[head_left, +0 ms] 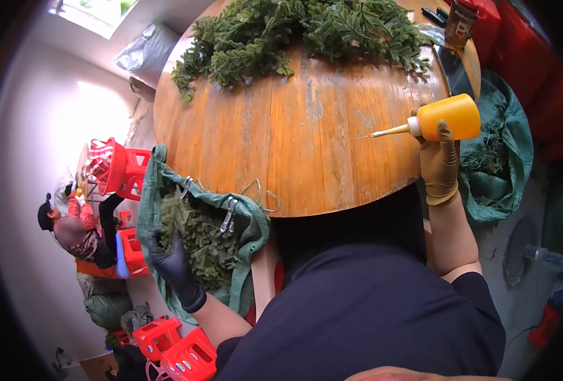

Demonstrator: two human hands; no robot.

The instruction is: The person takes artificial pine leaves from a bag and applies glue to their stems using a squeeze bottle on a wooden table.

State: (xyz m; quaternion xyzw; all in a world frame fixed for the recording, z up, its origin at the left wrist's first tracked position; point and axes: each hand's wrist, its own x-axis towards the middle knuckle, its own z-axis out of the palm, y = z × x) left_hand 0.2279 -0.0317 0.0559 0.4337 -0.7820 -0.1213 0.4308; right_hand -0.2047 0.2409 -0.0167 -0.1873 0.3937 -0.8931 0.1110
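My right hand [439, 159], in a tan glove, is wrapped round a yellow squeeze bottle [450, 119] over the right part of the round wooden table [281, 146]. The bottle lies sideways, its thin nozzle pointing left. My left hand [172, 260], in a black glove, is at the left side of an open green sack [148, 209] full of green artificial sprigs [205, 244]. Its fingers reach among the sprigs, and their tips are partly hidden. Metal clips [229, 216] hang on the sack's rim. A pile of green branches [307, 32] lies at the table's far side.
Another green sack [507, 127] stands right of the table. A dark flat object [454, 71] and a brown container [461, 24] are at its right edge. Red stools [157, 336] stand at lower left. Another person [78, 228] sits at far left.
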